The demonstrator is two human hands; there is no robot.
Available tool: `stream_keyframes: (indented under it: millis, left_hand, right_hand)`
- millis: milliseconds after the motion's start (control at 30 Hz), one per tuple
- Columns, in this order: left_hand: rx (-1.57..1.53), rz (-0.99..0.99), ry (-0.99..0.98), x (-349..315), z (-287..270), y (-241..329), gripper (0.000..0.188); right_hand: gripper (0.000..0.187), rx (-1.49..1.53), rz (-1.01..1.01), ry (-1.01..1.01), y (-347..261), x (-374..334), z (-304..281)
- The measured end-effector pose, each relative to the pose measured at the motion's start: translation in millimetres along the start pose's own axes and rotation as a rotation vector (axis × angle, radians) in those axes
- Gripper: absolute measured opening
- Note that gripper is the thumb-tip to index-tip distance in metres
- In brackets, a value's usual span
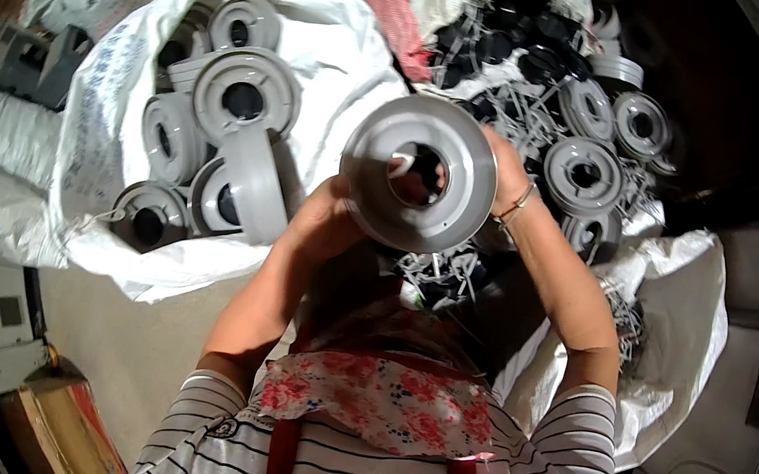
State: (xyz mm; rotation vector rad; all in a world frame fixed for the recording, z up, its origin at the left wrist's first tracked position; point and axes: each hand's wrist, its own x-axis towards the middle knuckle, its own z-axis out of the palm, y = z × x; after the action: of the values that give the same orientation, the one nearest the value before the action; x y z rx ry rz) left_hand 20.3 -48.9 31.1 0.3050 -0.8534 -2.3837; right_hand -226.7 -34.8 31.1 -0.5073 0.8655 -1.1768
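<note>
A grey round plastic housing (372, 175), shaped like a wide ring with a hole in its middle, is held up in front of me between both hands. My left hand (322, 217) grips its lower left edge, with the fingers mostly hidden behind it. On the upper right side, my right hand (508, 174) holds the rim. Some fingertips show through the centre hole, though I cannot tell from which hand. Beneath the housing lies a heap of grey plastic sprue pieces (439, 273) and dark round parts (527, 35).
A white woven sack (343, 38) at left holds several similar grey housings (248, 92). More housings (583, 177) sit at the right of the heap. Another white sack (676, 340) stands open at the right. Cardboard (71, 431) lies at the lower left.
</note>
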Motion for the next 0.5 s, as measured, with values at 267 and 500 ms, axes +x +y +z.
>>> stream_keyframes:
  millis: [267,500]
  left_hand:
    - [0.607,0.384,0.222,-58.0,-53.2,135.8,0.078]
    - [0.407,0.604,0.355,-68.2,-39.5,132.1,0.060]
  right_hand:
    - [0.047,-2.179,-0.220,0.192,91.7,59.0,-35.0]
    - [0.063,-1.734,-0.226,0.371,53.4,36.4,-2.0]
